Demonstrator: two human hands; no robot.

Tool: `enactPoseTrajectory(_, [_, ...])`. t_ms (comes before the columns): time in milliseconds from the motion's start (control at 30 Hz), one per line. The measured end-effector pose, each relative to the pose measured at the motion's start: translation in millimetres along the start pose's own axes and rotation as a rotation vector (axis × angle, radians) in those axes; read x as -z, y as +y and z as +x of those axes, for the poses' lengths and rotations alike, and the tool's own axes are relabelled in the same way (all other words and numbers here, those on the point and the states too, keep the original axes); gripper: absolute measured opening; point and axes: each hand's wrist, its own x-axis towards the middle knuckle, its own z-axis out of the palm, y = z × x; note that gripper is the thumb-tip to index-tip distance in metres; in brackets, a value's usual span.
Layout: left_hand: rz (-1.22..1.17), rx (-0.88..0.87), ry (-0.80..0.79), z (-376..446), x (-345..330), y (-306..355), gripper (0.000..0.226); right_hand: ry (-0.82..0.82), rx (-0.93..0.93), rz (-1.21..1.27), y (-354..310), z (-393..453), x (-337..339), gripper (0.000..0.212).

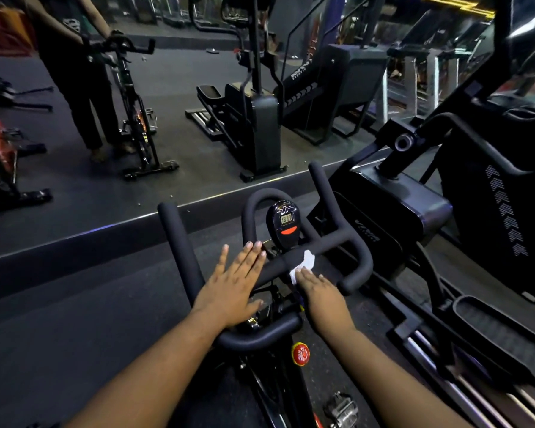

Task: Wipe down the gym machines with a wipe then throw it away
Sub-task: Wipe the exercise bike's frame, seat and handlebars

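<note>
Wipe (pixel 303 263) pressed flat under right hand (pixel 320 293); firm strokes along handlebar (pixel 328 242) advised. Left hand (pixel 232 285) spread flat beside.

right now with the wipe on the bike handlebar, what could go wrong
The right hand presses the wipe with flat fingers rather than gripping it, so it may slip off the handlebar. The small display sits just behind and could get damp. The left hand covers a stretch that might go unwiped.

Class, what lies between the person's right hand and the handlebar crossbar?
The white wipe, pressed under the right hand onto the crossbar, as the head view shows.
</note>
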Motion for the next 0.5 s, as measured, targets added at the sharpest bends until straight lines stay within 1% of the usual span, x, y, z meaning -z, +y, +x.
enactPoseTrajectory(100, [-0.001, -0.048, 0.015, -1, -2, 0, 0.1, 0.021, 0.099, -0.041, 7, -26, -6, 0.055])
enactPoseTrajectory(200, [0.06, -0.171, 0.036, 1, -6, -2, 0.105, 0.009, 0.183, -0.124, 14, -39, 4, 0.052])
enactPoseTrajectory(233, [0.071, -0.202, 0.028, 2, -9, -2, 0.106, 0.008, 0.178, -0.148, 16, -37, 7, 0.05])
enactPoseTrajectory(300, [0.086, -0.229, 0.013, 3, -10, -3, 0.105, 0.005, 0.098, -0.166, 17, -27, 10, 0.045])
enactPoseTrajectory(333, [0.093, -0.231, 0.011, 3, -9, -2, 0.104, 0.002, 0.052, -0.168, 17, -22, 8, 0.046])
enactPoseTrajectory(433, [0.078, -0.212, 0.036, 0, -6, -3, 0.099, -0.063, -0.038, -0.009, 12, -23, 2, 0.054])
enactPoseTrajectory(500, [0.055, -0.203, 0.029, -2, -6, -3, 0.097, -0.102, -0.085, 0.043, 13, -36, 4, 0.059])
